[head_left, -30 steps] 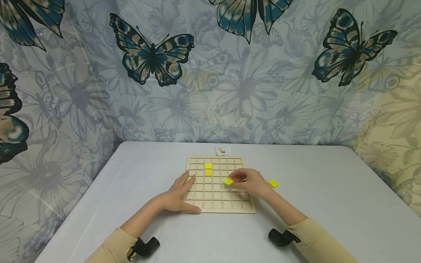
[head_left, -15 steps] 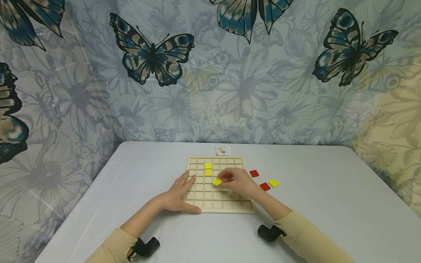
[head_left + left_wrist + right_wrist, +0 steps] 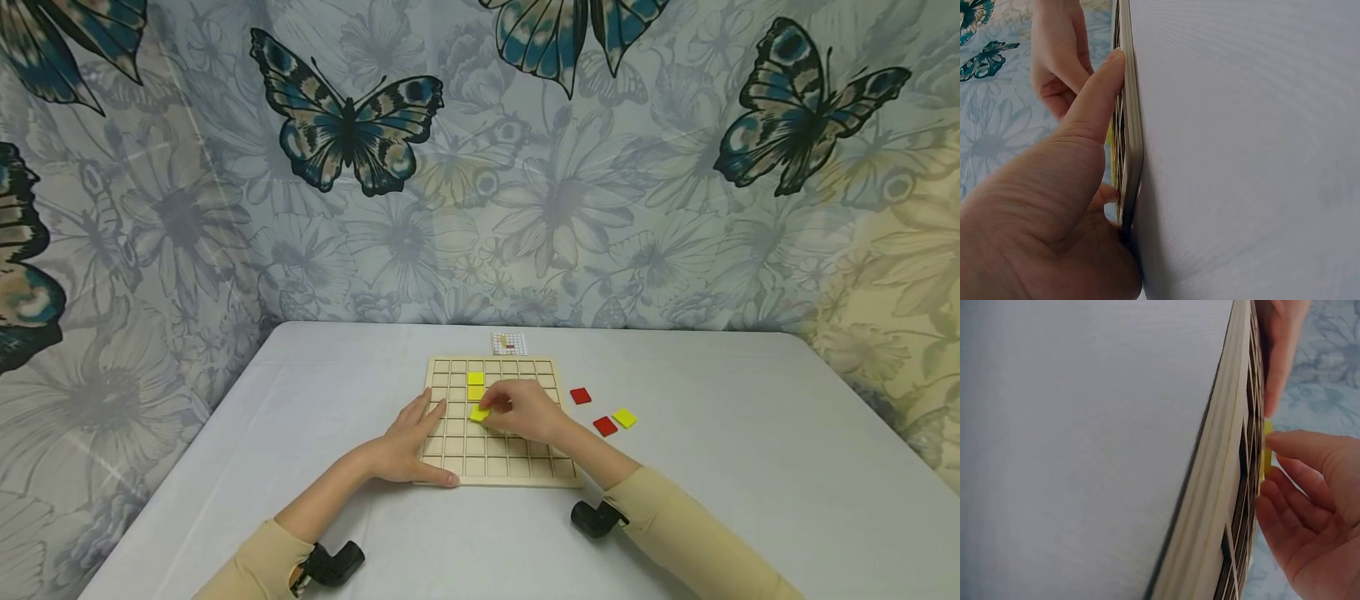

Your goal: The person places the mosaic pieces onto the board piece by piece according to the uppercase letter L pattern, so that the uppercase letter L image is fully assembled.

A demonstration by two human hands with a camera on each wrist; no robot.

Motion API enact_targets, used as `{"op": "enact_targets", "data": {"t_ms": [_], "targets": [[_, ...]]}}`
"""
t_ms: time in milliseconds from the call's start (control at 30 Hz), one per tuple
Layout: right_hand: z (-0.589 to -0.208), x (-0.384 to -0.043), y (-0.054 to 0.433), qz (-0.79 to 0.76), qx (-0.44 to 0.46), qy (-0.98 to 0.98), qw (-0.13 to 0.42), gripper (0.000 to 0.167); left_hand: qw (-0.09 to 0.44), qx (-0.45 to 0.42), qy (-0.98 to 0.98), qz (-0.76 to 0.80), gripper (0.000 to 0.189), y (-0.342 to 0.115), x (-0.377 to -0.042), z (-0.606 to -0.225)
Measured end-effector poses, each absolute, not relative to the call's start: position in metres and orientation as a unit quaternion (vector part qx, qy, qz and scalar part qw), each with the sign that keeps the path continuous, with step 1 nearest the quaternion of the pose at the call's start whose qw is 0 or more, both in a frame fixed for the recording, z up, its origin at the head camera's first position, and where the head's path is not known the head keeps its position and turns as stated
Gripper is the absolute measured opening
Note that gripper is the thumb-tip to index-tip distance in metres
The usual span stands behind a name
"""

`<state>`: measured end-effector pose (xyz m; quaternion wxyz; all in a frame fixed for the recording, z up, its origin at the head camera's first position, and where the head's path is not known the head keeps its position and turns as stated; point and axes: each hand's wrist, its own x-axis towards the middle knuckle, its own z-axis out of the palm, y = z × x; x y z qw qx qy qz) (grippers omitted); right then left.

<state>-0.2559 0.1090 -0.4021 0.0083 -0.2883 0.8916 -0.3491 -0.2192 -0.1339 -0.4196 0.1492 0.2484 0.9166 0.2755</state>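
A pale wooden grid board (image 3: 517,471) lies flat on the table. Two yellow square tiles (image 3: 476,386) fill neighbouring cells of one column near its far side. My right hand (image 3: 525,410) pinches a third yellow tile (image 3: 477,414) between thumb and fingers, just nearer than those two in the same column; whether it sits fully in a cell I cannot tell. In the right wrist view the pinched tile (image 3: 1267,447) shows edge-on at the board's surface. My left hand (image 3: 401,446) rests on the board's left edge with fingers spread, its thumb along the near left corner.
Right of the board lie two red tiles (image 3: 581,396) and a loose yellow tile (image 3: 625,418). A small printed grid card (image 3: 508,343) lies behind the board. White cloth covers the table (image 3: 750,467), and a patterned wall hanging rises behind it.
My right hand has moved left across the board with the yellow tile, into line with the two placed tiles. The red tiles have come into view. My left hand stays still.
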Motion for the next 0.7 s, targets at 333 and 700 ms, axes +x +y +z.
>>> {"op": "enact_targets", "data": {"t_ms": [333, 700], "targets": [[-0.4042, -0.2622, 0.1068, -0.331, -0.320, 0.888, -0.004, 0.011, 0.149, 0.249, 0.918, 0.271, 0.114, -0.1335, -0.2194, -0.4196], [-0.4081, -0.2659, 0.1047, -0.328, -0.328, 0.886, -0.014, 0.011, 0.147, 0.255, 0.915, 0.275, 0.114, -0.1344, -0.2187, -0.4185]]}}
